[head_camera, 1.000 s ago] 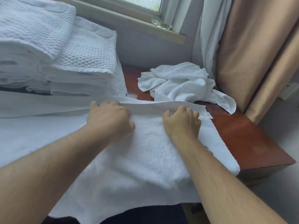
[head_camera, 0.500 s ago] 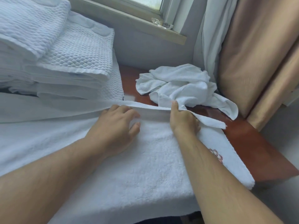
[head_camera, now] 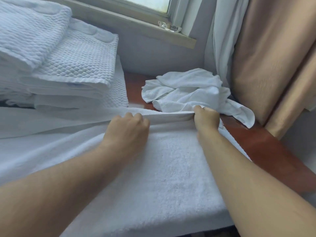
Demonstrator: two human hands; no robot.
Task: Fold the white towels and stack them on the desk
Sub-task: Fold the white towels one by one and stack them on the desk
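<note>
Towel [head_camera: 171,168], white terry, spread flat over the near edge of the desk [head_camera: 273,159], far hem lifted: soft, limp, light, grippy pile, best taken along that hem, where left hand [head_camera: 127,130] and right hand [head_camera: 206,118] clamp curled fingers on it.

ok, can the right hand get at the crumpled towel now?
Probably yes: the crumpled towel lies just beyond the right hand, nothing between, though that hand grips the spread towel.

white towel [head_camera: 171,168], red-brown desk [head_camera: 266,151], tan curtain [head_camera: 266,57]
</note>
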